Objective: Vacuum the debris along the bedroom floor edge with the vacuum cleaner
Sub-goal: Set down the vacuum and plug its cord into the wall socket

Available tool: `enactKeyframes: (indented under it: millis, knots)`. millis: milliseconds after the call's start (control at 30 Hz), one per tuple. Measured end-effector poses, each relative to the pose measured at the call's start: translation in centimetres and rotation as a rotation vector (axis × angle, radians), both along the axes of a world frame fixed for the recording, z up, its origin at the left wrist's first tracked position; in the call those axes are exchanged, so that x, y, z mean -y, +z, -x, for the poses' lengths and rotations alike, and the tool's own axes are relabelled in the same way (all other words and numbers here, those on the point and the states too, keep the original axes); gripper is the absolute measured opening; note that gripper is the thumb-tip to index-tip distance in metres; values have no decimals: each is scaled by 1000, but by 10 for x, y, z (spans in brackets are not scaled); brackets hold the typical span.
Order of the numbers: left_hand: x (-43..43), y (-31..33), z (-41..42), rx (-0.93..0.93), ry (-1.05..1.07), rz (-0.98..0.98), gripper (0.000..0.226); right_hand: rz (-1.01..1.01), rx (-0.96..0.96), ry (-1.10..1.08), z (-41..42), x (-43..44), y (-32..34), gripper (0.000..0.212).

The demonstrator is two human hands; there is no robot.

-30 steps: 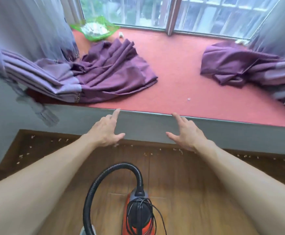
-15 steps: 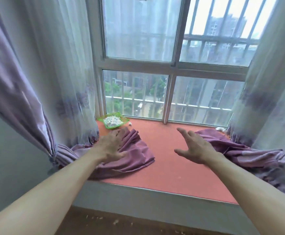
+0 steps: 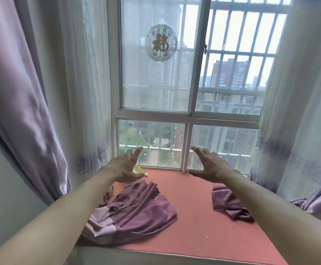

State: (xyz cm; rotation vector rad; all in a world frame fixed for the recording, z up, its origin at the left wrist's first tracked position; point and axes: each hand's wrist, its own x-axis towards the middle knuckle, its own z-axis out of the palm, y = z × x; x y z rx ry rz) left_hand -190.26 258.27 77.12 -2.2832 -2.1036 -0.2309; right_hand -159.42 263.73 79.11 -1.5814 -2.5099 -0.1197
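Both my arms stretch forward over a red window seat [image 3: 190, 222]. My left hand [image 3: 126, 166] is held in the air with fingers spread and straight, holding nothing. My right hand [image 3: 210, 166] mirrors it, palm inward, fingers straight, also holding nothing. The vacuum cleaner, the wooden floor and the debris along its edge are out of view below the frame.
Purple curtain ends lie bunched on the seat at left [image 3: 136, 209] and right [image 3: 230, 205]. Sheer and purple curtains hang at both sides. A barred window [image 3: 194, 83] with a round paper decoration [image 3: 161, 43] fills the back. A green tray edge [image 3: 139, 169] peeks behind my left hand.
The view has tilted up from the floor and vacuum cleaner to the window. Both hands stayed outstretched and holding nothing, rising with the view.
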Motion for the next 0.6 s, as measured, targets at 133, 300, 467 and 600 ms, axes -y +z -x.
enactKeyframes:
  millis: [133,300,467,600]
  knots:
    - [-15,9,37,0,-42,28,106,-28,10,-46,39,0,12,93]
    - [-32,11,84,-40,-132,60,107,-46,-37,-117,90,4,24,92]
    - [-45,19,114,-69,-211,44,108,-60,-41,-185,123,18,33,90]
    - [-53,27,110,-54,-286,40,104,-59,-34,-252,123,27,46,90]
